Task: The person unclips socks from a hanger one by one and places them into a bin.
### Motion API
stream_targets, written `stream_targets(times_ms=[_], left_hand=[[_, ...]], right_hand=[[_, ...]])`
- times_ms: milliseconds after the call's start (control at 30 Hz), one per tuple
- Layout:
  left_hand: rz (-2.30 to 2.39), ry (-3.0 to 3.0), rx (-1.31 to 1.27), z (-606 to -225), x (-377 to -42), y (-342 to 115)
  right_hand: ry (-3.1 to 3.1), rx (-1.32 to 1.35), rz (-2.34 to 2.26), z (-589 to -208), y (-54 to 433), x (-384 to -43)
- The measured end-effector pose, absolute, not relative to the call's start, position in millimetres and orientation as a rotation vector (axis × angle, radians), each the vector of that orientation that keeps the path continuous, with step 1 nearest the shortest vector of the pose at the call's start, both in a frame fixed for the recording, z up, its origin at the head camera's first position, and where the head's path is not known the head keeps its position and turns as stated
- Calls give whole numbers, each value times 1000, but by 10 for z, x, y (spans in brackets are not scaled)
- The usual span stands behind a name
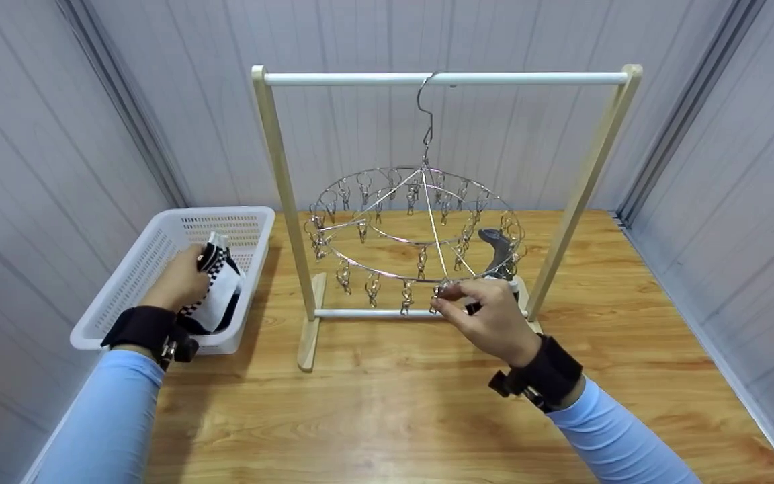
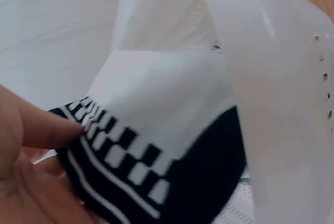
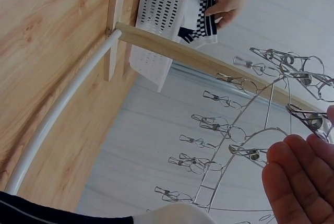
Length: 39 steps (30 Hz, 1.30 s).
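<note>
My left hand point(image 1: 180, 277) pinches the cuff of a black-and-white checkered sock point(image 1: 224, 290) over the white basket point(image 1: 263, 238). In the left wrist view, the thumb lies on the striped, checkered band of this sock point(image 2: 138, 153). With thumb and fingertips, my right hand point(image 1: 491, 321) pinches a metal clip point(image 1: 436, 296) on the near edge of the round clip hanger point(image 1: 387, 274). Just behind that hand hangs a grey sock point(image 1: 498, 252). A dark-and-white sock point(image 3: 68, 213) shows close to the right wrist camera, partly out of frame.
The hanger's hook point(image 1: 427, 111) is over the white bar point(image 1: 528, 78) of a wooden-sided rack point(image 1: 279, 175). Several metal clips dangle around its rings. The rack's lower bar point(image 1: 373, 314) runs low above the wooden tabletop point(image 1: 373, 403). Pale panel walls point(image 1: 729, 168) stand at the back and sides.
</note>
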State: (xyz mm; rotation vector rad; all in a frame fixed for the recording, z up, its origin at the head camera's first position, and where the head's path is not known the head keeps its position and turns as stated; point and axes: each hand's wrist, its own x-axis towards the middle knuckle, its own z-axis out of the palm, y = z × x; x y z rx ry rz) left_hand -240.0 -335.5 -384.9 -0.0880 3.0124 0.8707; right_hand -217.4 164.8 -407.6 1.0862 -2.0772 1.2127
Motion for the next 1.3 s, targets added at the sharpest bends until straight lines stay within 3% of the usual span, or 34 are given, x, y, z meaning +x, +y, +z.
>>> stream_targets(times_ms=[867, 1300], left_hand=[[541, 3105, -255, -3934, -2467, -3492], [775, 3347, -274, -3567, -2395, -3012]], right_hand=[[-2051, 1095, 1237, -4110, 1635, -2197], [-2029, 1116, 1199, -4106, 1645, -2199]])
